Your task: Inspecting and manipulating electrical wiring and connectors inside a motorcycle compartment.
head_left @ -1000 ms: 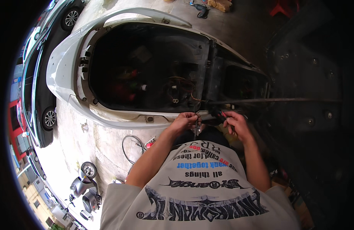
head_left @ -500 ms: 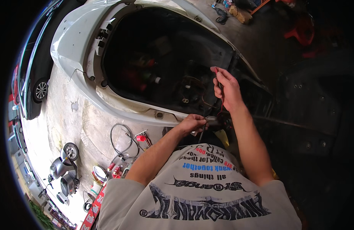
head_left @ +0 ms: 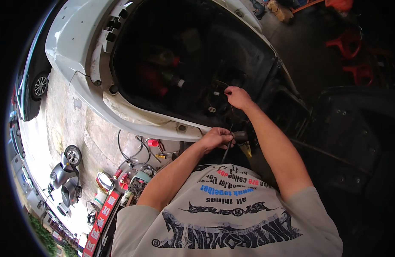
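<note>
My left hand (head_left: pixel 219 138) pinches a thin dark cable at the near rim of a white scooter body (head_left: pixel 73 85). My right hand (head_left: pixel 237 96) reaches into its dark under-seat compartment (head_left: pixel 154 34), fingers closed on something thin that I cannot make out, close to some wires and a pale connector (head_left: pixel 216 93). A second pale connector (head_left: pixel 211 109) lies just below. A white-capped bottle (head_left: pixel 180 83) sits deeper inside among dim red items. A yellow object (head_left: pixel 248 150) shows below the rim, right of my left hand.
Cables, tools and a red cup (head_left: pixel 153 142) lie on the ground at left. A grey scooter (head_left: pixel 62 173) and a dark car (head_left: pixel 37 85) stand beyond. Red plastic parts (head_left: pixel 347 43) are at upper right. A dark panel (head_left: pixel 351 137) fills the right side.
My right hand has risen from the near rim into the compartment, passing higher, then dropping slightly. My left hand stays at the rim. The view has shifted.
</note>
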`<action>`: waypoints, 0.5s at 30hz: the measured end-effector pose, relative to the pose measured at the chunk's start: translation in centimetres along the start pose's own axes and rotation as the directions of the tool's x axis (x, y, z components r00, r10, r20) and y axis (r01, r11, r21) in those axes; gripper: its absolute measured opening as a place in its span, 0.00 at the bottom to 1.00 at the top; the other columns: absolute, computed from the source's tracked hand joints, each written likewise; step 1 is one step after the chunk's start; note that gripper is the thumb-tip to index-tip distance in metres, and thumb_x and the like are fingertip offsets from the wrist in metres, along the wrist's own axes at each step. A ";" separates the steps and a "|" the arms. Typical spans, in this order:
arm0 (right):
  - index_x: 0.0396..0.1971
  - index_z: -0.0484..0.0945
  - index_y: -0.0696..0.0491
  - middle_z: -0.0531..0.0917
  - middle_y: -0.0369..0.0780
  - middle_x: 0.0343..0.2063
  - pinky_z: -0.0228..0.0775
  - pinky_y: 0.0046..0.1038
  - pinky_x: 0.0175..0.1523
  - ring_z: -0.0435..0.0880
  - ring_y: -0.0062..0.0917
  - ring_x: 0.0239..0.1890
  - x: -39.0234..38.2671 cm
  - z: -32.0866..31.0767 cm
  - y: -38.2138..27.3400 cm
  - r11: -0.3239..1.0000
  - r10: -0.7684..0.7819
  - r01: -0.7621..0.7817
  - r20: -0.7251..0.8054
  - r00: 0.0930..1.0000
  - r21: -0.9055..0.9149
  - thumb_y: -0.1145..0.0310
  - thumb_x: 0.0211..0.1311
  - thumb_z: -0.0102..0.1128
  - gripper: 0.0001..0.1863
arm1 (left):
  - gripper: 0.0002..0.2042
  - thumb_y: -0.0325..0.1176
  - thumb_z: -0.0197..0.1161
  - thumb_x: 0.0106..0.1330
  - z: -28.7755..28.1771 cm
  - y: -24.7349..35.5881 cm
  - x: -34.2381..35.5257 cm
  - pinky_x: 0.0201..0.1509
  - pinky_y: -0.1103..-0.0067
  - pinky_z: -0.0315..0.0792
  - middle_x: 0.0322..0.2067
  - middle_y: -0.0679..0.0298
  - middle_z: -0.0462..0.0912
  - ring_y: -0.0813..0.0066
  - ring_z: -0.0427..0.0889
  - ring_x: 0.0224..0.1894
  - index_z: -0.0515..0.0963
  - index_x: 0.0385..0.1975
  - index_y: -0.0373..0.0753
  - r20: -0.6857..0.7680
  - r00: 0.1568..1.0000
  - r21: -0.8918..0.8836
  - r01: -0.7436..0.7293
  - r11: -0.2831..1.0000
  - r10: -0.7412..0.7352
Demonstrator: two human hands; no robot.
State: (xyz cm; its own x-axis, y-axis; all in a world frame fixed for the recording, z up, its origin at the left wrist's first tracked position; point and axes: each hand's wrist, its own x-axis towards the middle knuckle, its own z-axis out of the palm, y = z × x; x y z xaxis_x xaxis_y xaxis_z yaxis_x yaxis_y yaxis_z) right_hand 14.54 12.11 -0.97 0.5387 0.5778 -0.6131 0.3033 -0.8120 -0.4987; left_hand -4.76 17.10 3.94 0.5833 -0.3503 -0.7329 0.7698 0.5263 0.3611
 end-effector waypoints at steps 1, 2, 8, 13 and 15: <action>0.40 0.81 0.48 0.82 0.45 0.39 0.71 0.37 0.50 0.80 0.40 0.45 0.2 0.3 0.0 1.000 0.004 -0.004 0.005 1.000 -0.008 0.69 0.51 0.52 0.15 | 0.07 0.32 0.56 0.65 -0.1 0.0 0.0 0.35 0.84 0.71 0.32 0.67 0.82 0.81 0.80 0.33 0.76 0.39 0.40 0.008 1.000 -0.001 -0.013 1.000 0.013; 0.40 0.80 0.48 0.82 0.45 0.40 0.71 0.37 0.50 0.79 0.40 0.45 0.3 0.5 0.1 1.000 0.008 -0.008 0.008 1.000 -0.016 0.68 0.51 0.52 0.15 | 0.07 0.32 0.56 0.65 -0.1 0.1 0.1 0.35 0.84 0.71 0.32 0.67 0.82 0.81 0.80 0.33 0.76 0.39 0.40 0.009 1.000 -0.004 -0.006 1.000 0.006; 0.43 0.79 0.46 0.82 0.46 0.40 0.71 0.39 0.50 0.79 0.41 0.46 0.8 1.7 0.3 0.999 0.027 -0.026 0.030 0.999 -0.043 0.68 0.53 0.52 0.16 | 0.07 0.32 0.56 0.64 -0.2 -0.1 0.4 0.35 0.84 0.71 0.30 0.68 0.82 0.81 0.80 0.33 0.76 0.39 0.40 0.024 1.000 -0.007 0.002 1.000 -0.002; 0.43 0.79 0.46 0.82 0.46 0.40 0.71 0.39 0.50 0.79 0.42 0.46 0.8 2.0 0.3 0.999 0.028 -0.028 0.024 0.999 -0.021 0.68 0.53 0.52 0.16 | 0.07 0.31 0.57 0.64 -0.1 0.0 0.2 0.35 0.84 0.70 0.30 0.68 0.81 0.81 0.80 0.33 0.76 0.38 0.40 0.020 1.000 0.008 -0.006 1.000 0.006; 0.43 0.79 0.46 0.82 0.46 0.40 0.71 0.39 0.50 0.79 0.42 0.46 0.8 1.9 0.2 0.999 0.039 -0.039 0.021 0.999 -0.020 0.68 0.54 0.52 0.16 | 0.07 0.31 0.57 0.64 -0.1 0.2 0.1 0.34 0.84 0.70 0.30 0.68 0.81 0.81 0.80 0.33 0.76 0.38 0.40 0.024 1.000 0.015 -0.008 1.000 0.008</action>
State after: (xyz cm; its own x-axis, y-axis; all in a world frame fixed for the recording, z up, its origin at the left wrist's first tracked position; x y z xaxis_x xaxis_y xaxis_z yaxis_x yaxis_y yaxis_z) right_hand 13.51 12.53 -2.77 0.5339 0.5472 -0.6447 0.2975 -0.8352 -0.4625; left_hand -4.58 17.23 3.91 0.5951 -0.3645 -0.7163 0.7690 0.5173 0.3756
